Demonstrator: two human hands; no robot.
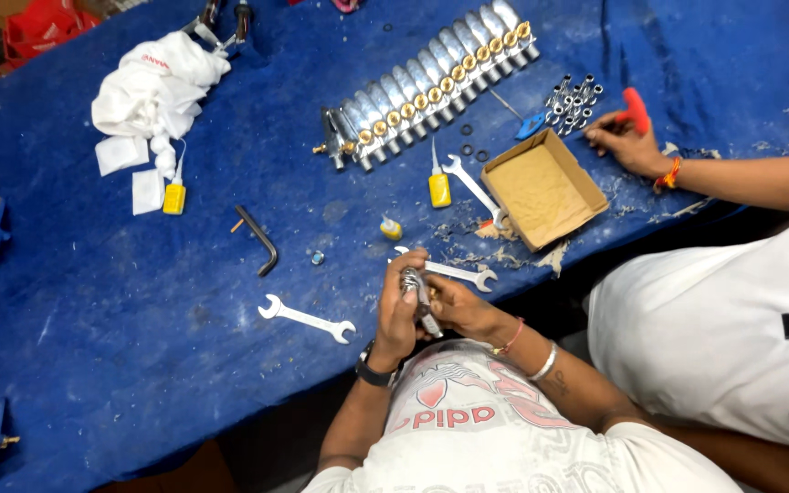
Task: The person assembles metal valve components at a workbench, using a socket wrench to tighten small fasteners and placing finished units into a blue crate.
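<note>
Both hands (426,301) apparently around metal fitting (415,294)

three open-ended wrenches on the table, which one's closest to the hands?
The wrench lying just above the left hand and right hand, partly behind them. The wrench at left lies apart; the third wrench rests beside the cardboard box.

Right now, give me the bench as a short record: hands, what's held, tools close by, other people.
left hand: wrapped around a small metal fitting, at the table edge
right hand: grips the same fitting from the other side
nearest tools: spanner just above the hands; second spanner to their left
also on blue table: row of metal valves, open cardboard box, yellow glue bottle, black hex key
other person: hand holding a red-handled tool
</note>
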